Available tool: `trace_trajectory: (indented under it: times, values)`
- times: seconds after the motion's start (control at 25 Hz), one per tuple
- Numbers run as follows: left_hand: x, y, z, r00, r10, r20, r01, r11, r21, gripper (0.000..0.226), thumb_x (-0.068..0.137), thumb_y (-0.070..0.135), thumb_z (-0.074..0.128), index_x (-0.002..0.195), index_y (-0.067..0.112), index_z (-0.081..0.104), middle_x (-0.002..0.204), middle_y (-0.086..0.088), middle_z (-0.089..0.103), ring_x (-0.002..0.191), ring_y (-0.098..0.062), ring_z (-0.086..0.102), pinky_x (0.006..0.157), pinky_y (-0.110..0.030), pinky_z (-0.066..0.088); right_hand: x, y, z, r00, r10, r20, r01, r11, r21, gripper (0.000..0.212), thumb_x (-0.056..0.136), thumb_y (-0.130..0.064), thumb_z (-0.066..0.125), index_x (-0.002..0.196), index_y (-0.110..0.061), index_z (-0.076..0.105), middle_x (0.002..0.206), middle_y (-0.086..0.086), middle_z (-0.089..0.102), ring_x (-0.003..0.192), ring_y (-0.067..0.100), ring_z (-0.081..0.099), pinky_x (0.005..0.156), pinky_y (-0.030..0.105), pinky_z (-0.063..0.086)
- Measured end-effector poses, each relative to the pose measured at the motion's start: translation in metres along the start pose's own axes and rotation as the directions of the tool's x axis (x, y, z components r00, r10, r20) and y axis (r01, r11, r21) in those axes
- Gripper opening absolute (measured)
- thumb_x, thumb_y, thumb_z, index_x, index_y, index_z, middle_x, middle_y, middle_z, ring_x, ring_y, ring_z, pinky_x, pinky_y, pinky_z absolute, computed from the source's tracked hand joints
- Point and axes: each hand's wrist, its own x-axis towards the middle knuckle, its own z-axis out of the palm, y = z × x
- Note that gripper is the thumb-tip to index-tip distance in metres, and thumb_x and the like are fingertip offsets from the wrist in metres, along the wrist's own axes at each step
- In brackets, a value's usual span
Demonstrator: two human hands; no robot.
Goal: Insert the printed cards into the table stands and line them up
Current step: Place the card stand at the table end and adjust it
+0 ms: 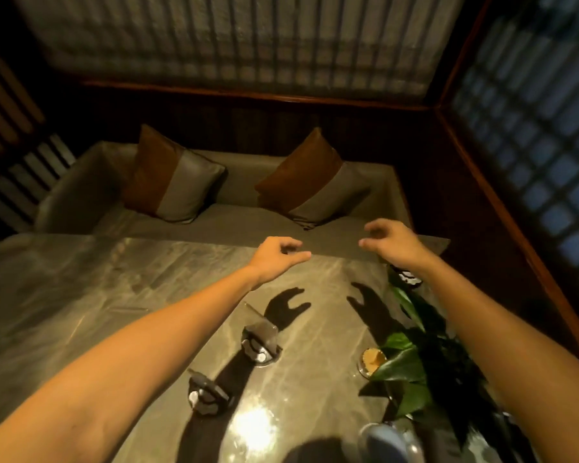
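Observation:
Two table stands with dark printed cards stand on the glossy marble table [81, 295]: one stand [260, 342] near the middle, another stand [207, 394] closer to me and to the left. A third dark card stand [406, 279] shows partly under my right wrist at the table's far right. My left hand [278, 255] and my right hand [386, 240] hover above the table's far edge, both with fingers loosely curled and apart, holding nothing.
A leafy green plant [415, 362] fills the right side of the table, with a small round dish [372, 360] beside it. A sofa [214, 222] with two brown-and-grey cushions lies beyond the table. Wooden walls with lattice windows close in the right side.

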Motion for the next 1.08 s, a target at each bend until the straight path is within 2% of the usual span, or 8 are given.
trace_trajectory:
  times: [0.12,0.36,0.44,0.52,0.64,0.84,0.96,1.08]
  values:
    - [-0.034,-0.037,-0.024,0.999,-0.042,-0.014,0.042,0.999,-0.001,0.054,0.087,0.038,0.075,0.134,0.015,0.063,0.136,-0.005,0.062,0.126,-0.018,0.058,0.106,-0.036,0.047,-0.023,-0.024,0.068,0.996,-0.001,0.088,0.002,1.0,-0.003,0.05,0.088,-0.029,0.074,0.135,-0.023,0.058,0.133,-0.001,0.061,0.12,0.017,0.058,0.096,0.032,0.049]
    - [-0.063,-0.101,-0.039,0.99,-0.133,-0.038,0.133,0.991,0.003,0.056,0.086,0.031,0.076,0.137,0.014,0.06,0.139,-0.005,0.06,0.13,-0.018,0.055,0.109,-0.036,0.045,-0.071,-0.038,0.168,0.976,0.037,0.213,-0.076,0.981,0.178,0.065,0.085,-0.016,0.076,0.144,-0.022,0.05,0.129,0.0,0.05,0.11,0.015,0.053,0.075,0.021,0.046]
    - [-0.064,-0.119,-0.036,0.987,-0.157,-0.021,0.157,0.988,-0.007,0.054,0.086,0.026,0.074,0.137,0.015,0.06,0.139,-0.006,0.061,0.129,-0.018,0.056,0.108,-0.036,0.046,-0.08,-0.029,0.195,0.971,0.087,0.222,-0.137,0.965,0.223,0.067,0.083,-0.012,0.076,0.143,-0.023,0.049,0.131,0.003,0.051,0.111,0.021,0.057,0.079,0.026,0.051]
    - [-0.066,-0.136,-0.031,0.983,-0.182,0.0,0.182,0.983,-0.01,0.053,0.087,0.019,0.072,0.138,0.014,0.059,0.136,-0.005,0.062,0.124,-0.017,0.058,0.095,-0.024,0.05,-0.089,-0.019,0.217,0.958,0.137,0.253,-0.199,0.951,0.239,0.066,0.081,-0.008,0.074,0.141,-0.022,0.05,0.131,0.008,0.053,0.109,0.027,0.062,0.075,0.03,0.054]
    - [-0.069,-0.155,-0.023,0.978,-0.203,0.043,0.204,0.979,-0.015,0.058,0.088,0.011,0.07,0.143,0.016,0.053,0.132,-0.004,0.061,0.12,-0.018,0.06,0.075,-0.013,0.049,-0.097,-0.007,0.239,0.937,0.179,0.3,-0.255,0.937,0.238,0.054,0.084,0.0,0.07,0.134,-0.015,0.055,0.113,0.011,0.063,0.081,0.017,0.063,0.058,0.021,0.05]
    - [-0.062,-0.177,-0.013,0.984,-0.176,0.008,0.176,0.984,-0.027,0.034,0.087,0.008,0.074,0.118,0.019,0.065,0.105,0.001,0.067,0.104,-0.014,0.062,0.079,-0.016,0.05,-0.095,0.002,0.262,0.949,0.209,0.238,-0.279,0.907,0.315,0.021,0.093,0.001,0.061,0.11,-0.01,0.066,0.083,0.002,0.066,0.065,0.009,0.058,0.048,0.01,0.044]
    - [-0.055,-0.177,-0.01,0.98,-0.195,-0.046,0.19,0.977,-0.096,0.013,0.09,0.007,0.07,0.093,0.019,0.066,0.083,-0.003,0.064,0.081,-0.019,0.06,0.068,-0.018,0.049,-0.089,0.003,0.262,0.962,0.231,0.148,-0.272,0.877,0.397,0.013,0.096,-0.005,0.058,0.102,-0.01,0.069,0.088,0.006,0.07,0.072,0.013,0.062,0.058,0.017,0.049]
    - [-0.045,-0.16,-0.005,0.984,-0.144,-0.103,0.134,0.986,-0.099,0.004,0.093,0.015,0.068,0.097,0.014,0.069,0.091,0.001,0.069,0.082,-0.011,0.062,0.062,-0.009,0.049,-0.076,0.001,0.237,0.965,0.244,0.1,-0.262,0.847,0.463,0.015,0.1,-0.013,0.056,0.105,-0.018,0.069,0.098,0.0,0.073,0.081,0.009,0.066,0.066,0.022,0.053]
